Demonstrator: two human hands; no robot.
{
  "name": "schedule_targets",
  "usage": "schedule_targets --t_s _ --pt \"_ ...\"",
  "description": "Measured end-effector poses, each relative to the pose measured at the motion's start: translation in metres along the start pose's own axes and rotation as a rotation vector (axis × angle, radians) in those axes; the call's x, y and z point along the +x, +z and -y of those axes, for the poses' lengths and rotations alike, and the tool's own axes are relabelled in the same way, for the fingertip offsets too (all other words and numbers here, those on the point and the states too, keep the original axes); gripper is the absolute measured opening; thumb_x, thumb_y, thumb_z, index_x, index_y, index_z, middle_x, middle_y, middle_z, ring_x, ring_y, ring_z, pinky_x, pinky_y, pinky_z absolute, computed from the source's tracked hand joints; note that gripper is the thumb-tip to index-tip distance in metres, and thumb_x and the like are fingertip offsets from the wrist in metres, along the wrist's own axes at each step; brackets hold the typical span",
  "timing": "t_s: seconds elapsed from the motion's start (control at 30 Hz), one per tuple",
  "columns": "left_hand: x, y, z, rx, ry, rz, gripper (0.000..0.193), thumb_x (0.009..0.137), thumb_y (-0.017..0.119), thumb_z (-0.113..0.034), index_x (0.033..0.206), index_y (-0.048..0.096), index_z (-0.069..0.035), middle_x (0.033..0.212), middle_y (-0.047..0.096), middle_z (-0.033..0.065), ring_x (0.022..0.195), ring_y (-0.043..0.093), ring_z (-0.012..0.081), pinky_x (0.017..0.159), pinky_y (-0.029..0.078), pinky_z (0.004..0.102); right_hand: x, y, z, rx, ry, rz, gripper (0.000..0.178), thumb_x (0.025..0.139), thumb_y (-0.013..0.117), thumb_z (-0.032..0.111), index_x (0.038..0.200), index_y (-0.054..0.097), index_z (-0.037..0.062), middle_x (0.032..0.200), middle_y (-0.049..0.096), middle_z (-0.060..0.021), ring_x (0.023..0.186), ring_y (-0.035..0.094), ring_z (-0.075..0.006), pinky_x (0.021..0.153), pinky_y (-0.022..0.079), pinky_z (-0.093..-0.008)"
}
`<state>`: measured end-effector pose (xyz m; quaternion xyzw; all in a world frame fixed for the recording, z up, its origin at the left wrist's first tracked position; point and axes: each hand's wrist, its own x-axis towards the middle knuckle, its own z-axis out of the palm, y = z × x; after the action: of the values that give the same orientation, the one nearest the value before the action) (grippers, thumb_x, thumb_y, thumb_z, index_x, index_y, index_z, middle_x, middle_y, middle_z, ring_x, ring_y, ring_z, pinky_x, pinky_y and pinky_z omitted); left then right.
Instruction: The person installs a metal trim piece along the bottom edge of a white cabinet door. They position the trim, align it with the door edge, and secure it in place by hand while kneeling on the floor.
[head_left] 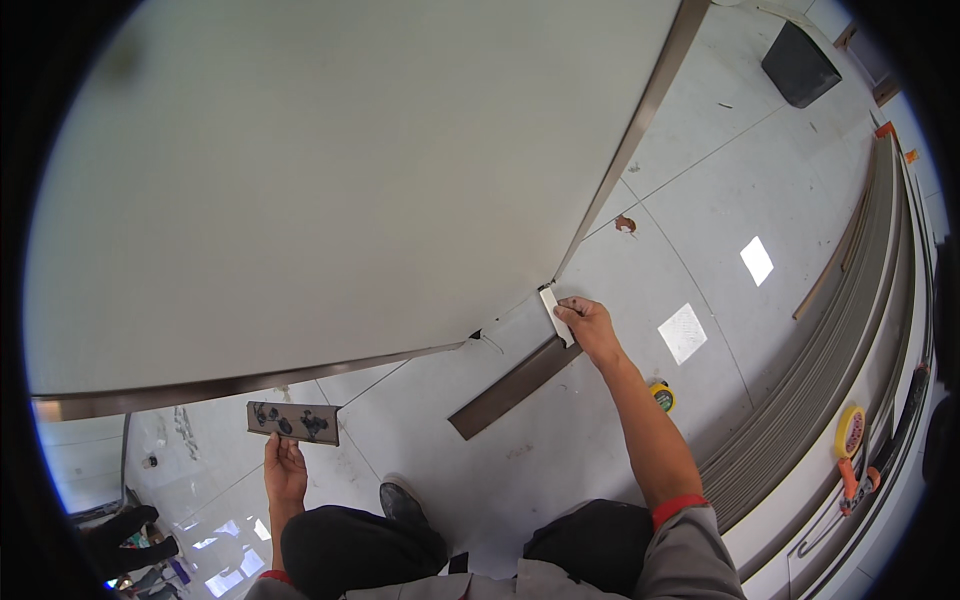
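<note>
1. The yellow tape measure [662, 396], four o'clock, bore marks too small to read.
2. Left hand [287, 475], fingers curled, pinched a brown strip [293, 422], eight o'clock.
3. Right hand [590, 328] grasped a white piece [551, 307], three o'clock.

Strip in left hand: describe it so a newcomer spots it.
Find the lower edge of the large pale panel filling the upper view. Below its left part, the left hand holds a short brown strip. Black blotches set it apart from the longer, plain brown strip to its right.
</note>
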<state>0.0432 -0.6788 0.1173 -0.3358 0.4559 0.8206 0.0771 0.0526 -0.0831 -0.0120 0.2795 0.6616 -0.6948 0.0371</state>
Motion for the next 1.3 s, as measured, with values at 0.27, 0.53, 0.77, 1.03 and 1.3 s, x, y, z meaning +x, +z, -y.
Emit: schedule_targets --t_s 0.27,0.53,0.77,1.03,1.3 --pt "0.005 0.0 0.003 0.023 -0.004 -0.009 0.012 0.099 0.064 -0.017 0.104 0.067 -0.007 0.093 0.074 0.0028 0.081 0.07 0.0124 0.067 0.061 0.0196 0.002 0.0 0.001 0.019 -0.007 0.015 0.015 0.094 0.069 0.014 0.097 0.073 -0.0004 0.079 0.065 0.004 0.073 0.052 -0.0052 0.068 0.044 -0.0229" --pt "0.01 -0.002 0.004 0.041 -0.012 0.003 0.013 0.099 0.064 -0.018 0.105 0.067 -0.007 0.094 0.073 0.002 0.082 0.07 0.0115 0.067 0.06 0.0193 0.005 0.001 0.002 -0.015 -0.01 0.007 0.015 0.094 0.069 0.014 0.097 0.073 0.0001 0.078 0.064 0.0046 0.073 0.052 -0.0053 0.069 0.044 -0.0234" --pt "0.007 0.0 0.005 0.066 -0.015 -0.019 0.012 0.099 0.065 -0.019 0.105 0.067 -0.009 0.097 0.073 0.0003 0.084 0.069 0.0097 0.068 0.058 0.0179 0.005 0.004 0.001 0.027 -0.017 0.0 0.014 0.094 0.069 0.013 0.097 0.074 0.0007 0.078 0.064 0.0047 0.071 0.051 -0.0041 0.066 0.043 -0.0226" --pt "0.01 0.0 0.005 0.069 -0.021 -0.013 0.012 0.099 0.064 -0.019 0.104 0.067 -0.009 0.096 0.073 0.0009 0.083 0.069 0.0102 0.067 0.058 0.0182 0.01 0.002 0.002 0.019 -0.006 0.027 0.013 0.094 0.067 0.012 0.096 0.074 0.0015 0.077 0.065 0.0047 0.069 0.051 -0.0043 0.064 0.043 -0.023" --pt "0.009 0.005 0.006 0.076 -0.02 -0.031 0.012 0.099 0.064 -0.02 0.104 0.066 -0.009 0.095 0.073 0.0008 0.082 0.068 0.0098 0.066 0.058 0.0181 0.017 0.0 -0.007 -0.048 -0.04 -0.011 0.013 0.092 0.069 0.012 0.095 0.075 0.0017 0.074 0.065 0.0035 0.07 0.053 -0.0049 0.065 0.044 -0.0247"
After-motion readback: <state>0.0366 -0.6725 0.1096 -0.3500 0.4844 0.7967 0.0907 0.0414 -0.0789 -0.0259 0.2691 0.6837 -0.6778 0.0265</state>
